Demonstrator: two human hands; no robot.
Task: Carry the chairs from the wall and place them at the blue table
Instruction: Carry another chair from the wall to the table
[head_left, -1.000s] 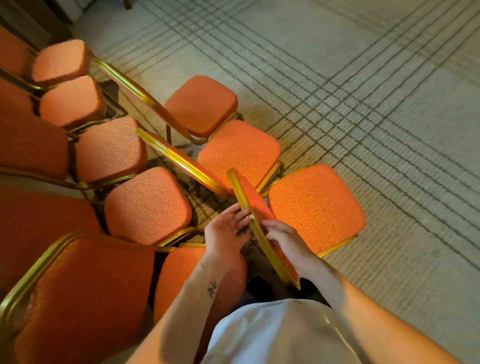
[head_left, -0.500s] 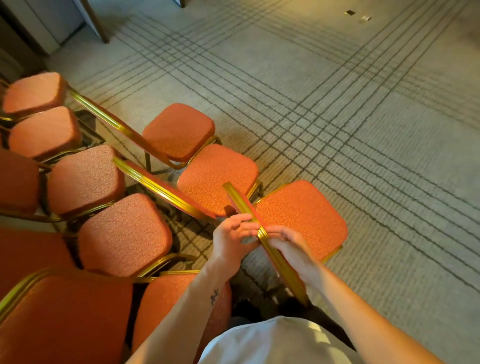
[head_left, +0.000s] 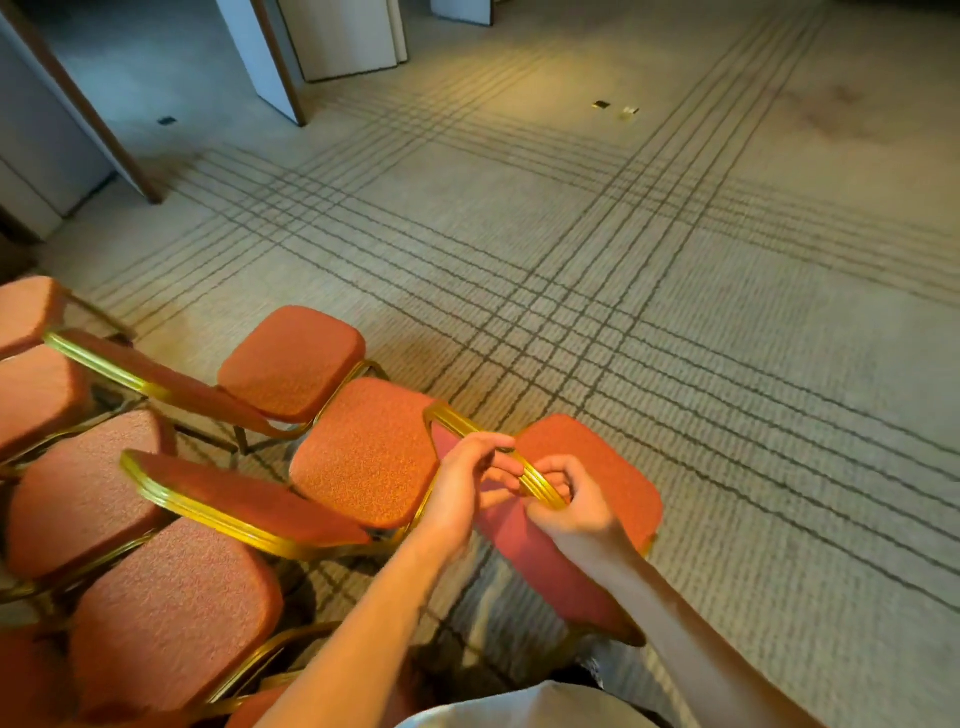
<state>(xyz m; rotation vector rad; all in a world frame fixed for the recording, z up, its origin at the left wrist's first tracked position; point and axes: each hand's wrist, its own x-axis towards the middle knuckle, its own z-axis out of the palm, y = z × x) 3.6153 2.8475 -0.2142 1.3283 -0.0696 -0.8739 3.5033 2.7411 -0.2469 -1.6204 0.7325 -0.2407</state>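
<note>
Seen from a head-worn camera, looking down along two bare forearms. At the bottom edge is a fold of white shirt (head_left: 519, 706). Just beyond it, the left hand (head_left: 460, 486) and right hand (head_left: 574, 512) sit close together on the gold top rail (head_left: 537, 483) of an orange-red padded chair (head_left: 597, 467). The fingers of both hands are curled round the rail, gripping it. This chair is the rightmost of its row, with its back toward the person and its seat pointing out onto the carpet (its legs are hidden under the backrest, so it is unclear whether they touch the ground). Just beside it on the left is a second chair (head_left: 363, 452), the two seats nearly touching, and past that a third chair (head_left: 291, 358). More matching chairs (head_left: 166, 613) crowd the left side in a nearer row, their seats pushed up close behind the front row's backs and hemming in that side. Ahead and to the right stretches a beige carpet (head_left: 675, 322) crossed by bands of dark lines. Far off, two small floor plates (head_left: 601, 105) are set into the carpet. Pale wall panels (head_left: 353, 36) with dark wooden edges stand along the top.
</note>
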